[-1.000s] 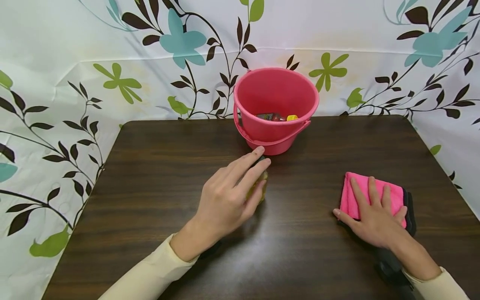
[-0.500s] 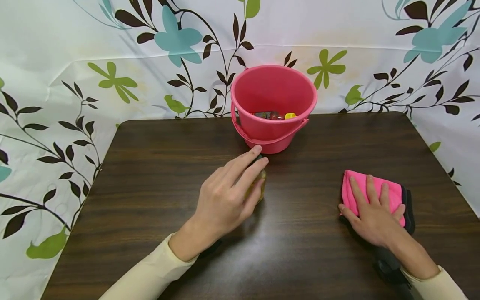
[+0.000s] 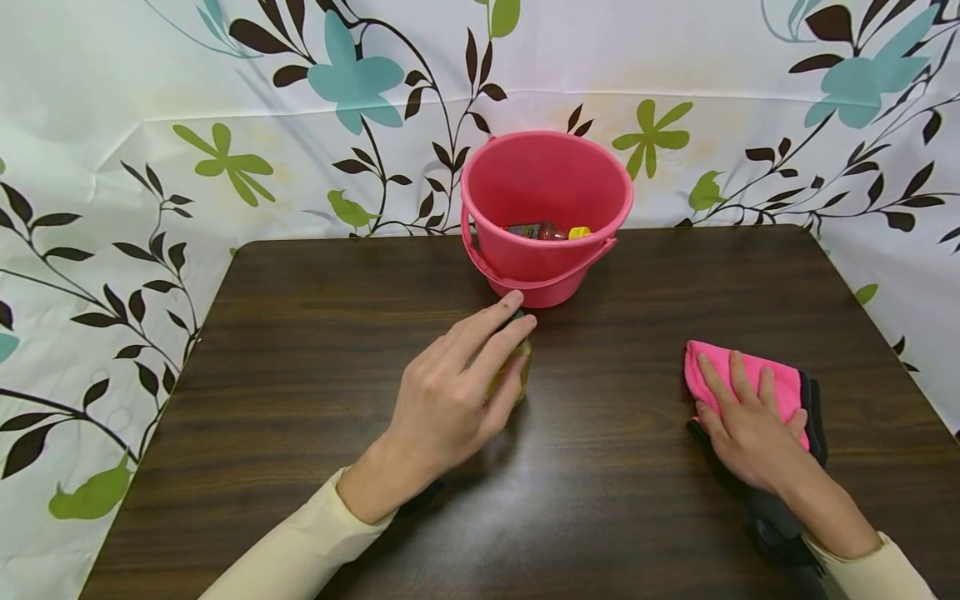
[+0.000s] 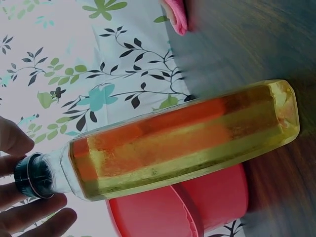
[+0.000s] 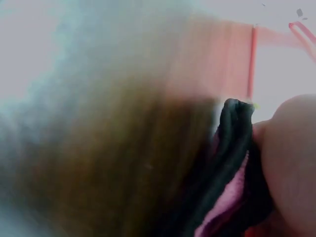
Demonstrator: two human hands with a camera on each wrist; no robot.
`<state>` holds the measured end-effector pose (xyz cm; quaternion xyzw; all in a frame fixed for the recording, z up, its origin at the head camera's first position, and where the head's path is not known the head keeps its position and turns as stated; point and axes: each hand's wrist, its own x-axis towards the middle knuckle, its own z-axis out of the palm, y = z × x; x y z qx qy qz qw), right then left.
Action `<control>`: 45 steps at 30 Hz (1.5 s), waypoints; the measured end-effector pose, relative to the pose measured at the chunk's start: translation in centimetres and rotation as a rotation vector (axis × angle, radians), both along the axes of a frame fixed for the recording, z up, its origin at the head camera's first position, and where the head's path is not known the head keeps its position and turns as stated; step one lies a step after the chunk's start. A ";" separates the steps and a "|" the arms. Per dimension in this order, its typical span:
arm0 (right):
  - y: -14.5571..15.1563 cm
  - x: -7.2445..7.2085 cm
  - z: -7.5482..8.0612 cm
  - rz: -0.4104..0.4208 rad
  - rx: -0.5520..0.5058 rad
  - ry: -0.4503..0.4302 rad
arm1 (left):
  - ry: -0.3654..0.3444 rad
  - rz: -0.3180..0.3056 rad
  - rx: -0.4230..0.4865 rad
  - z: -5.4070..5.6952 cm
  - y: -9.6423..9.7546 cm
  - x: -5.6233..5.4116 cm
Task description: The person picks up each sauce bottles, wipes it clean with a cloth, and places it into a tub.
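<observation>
My left hand (image 3: 447, 392) grips the dark cap (image 4: 34, 175) of a clear bottle (image 4: 187, 140) of yellow liquid. It stands upright on the table, mostly hidden by the hand in the head view. On the right, my right hand (image 3: 757, 437) rests with spread fingers on a folded pink cloth (image 3: 787, 392) with black edging. Its thumb lies at the cloth's near left edge. In the right wrist view the cloth's black edge (image 5: 232, 148) shows beside the blurred thumb (image 5: 291, 158).
Behind the bottle, a pink bucket (image 3: 543, 275) with its handle lowered stands near the table's back edge. Several small items, one with a yellow cap (image 3: 579, 232), lie inside it. A white sheet (image 3: 262, 83) with leaf and flower prints hangs behind the dark wooden table (image 3: 315, 333).
My right thumb has moved inward to the cloth's edge, and the cloth has shifted slightly. The left hand stays on the bottle. The head view has tilted a little.
</observation>
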<state>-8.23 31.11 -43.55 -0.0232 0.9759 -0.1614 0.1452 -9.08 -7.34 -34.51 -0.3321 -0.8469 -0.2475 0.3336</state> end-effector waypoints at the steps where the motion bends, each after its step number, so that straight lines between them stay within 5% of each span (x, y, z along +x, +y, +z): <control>1: 0.1 -0.1 0.1 0.003 -0.015 -0.005 | -0.006 -0.006 0.006 0.0 0.0 0.0; 10: 1.8 -0.4 1.9 -0.021 -0.220 -0.054 | -0.032 -0.041 0.144 -0.1 0.6 0.0; 16: 2.5 -0.1 3.2 -0.150 -0.441 -0.043 | -0.008 -0.034 0.163 0.0 1.0 -0.2; 20: 2.5 0.2 3.7 -0.267 -0.886 -0.020 | -0.022 -0.021 0.160 0.0 1.0 -0.2; 23: 1.7 0.1 4.2 -0.287 -1.370 0.042 | -0.045 -0.011 0.158 0.1 1.0 -0.2; 26: 0.3 0.1 4.9 -0.210 -1.817 0.093 | -0.050 -0.006 0.171 0.1 1.0 -0.2; 29: -1.2 0.1 5.6 -0.137 -2.051 0.087 | -0.042 -0.009 0.200 0.1 1.0 -0.3; 36: -4.5 0.3 6.9 -0.027 -2.070 0.052 | -0.040 -0.025 0.239 0.0 0.9 -0.3; 45: -8.0 0.9 8.3 -0.118 -1.705 0.142 | -0.021 -0.013 0.226 0.0 1.1 -0.4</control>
